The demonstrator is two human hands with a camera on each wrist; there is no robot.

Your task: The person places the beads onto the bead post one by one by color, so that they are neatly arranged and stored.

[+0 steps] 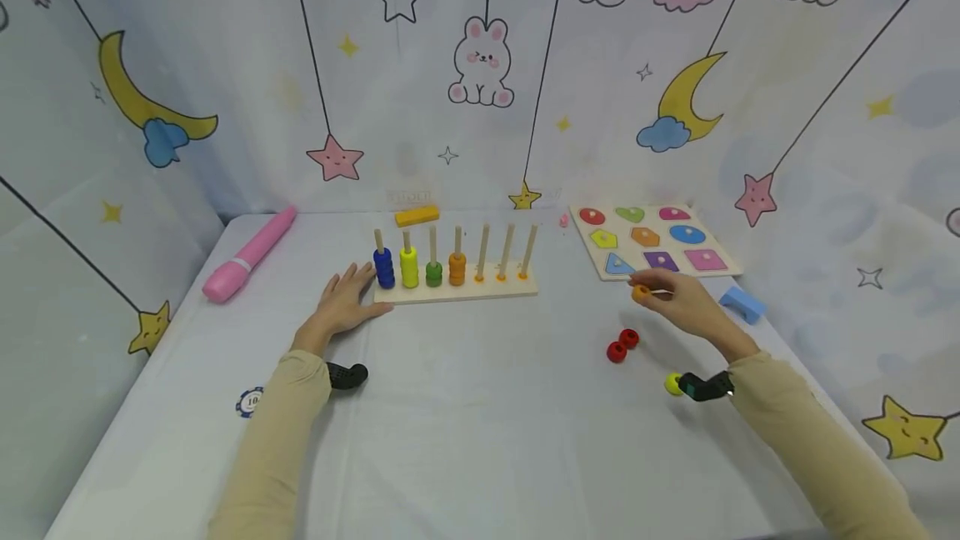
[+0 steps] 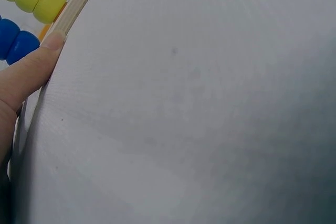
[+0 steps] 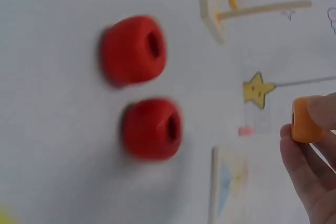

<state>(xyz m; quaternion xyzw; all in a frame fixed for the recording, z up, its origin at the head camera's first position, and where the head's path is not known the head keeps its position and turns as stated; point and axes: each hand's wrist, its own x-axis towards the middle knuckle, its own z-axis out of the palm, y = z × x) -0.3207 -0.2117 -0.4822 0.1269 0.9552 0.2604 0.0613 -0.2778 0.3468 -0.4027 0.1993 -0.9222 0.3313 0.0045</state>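
A wooden peg board (image 1: 465, 293) carries blue beads (image 1: 384, 268), yellow beads (image 1: 408, 267), green beads (image 1: 433, 274) and orange beads (image 1: 457, 269) on its left pegs. My left hand (image 1: 341, 307) rests at the board's left end, fingers spread, its thumb (image 2: 34, 69) against the front edge. Over on the right, my right hand (image 1: 686, 304) pinches a single orange bead (image 3: 304, 120) between thumb and fingers, raised above the table. Two red beads (image 3: 135, 51) lie on the table, nearer the front than that hand. A yellow bead (image 1: 672, 384) is partly hidden behind the right wrist camera.
A shape puzzle board (image 1: 622, 242) lies at the back right, with a blue block (image 1: 742, 304) beside it. A pink stick-like object (image 1: 251, 255) is at the back left. Behind the peg board is a yellow block (image 1: 417, 216). A round chip (image 1: 249, 402) lies by the left forearm.
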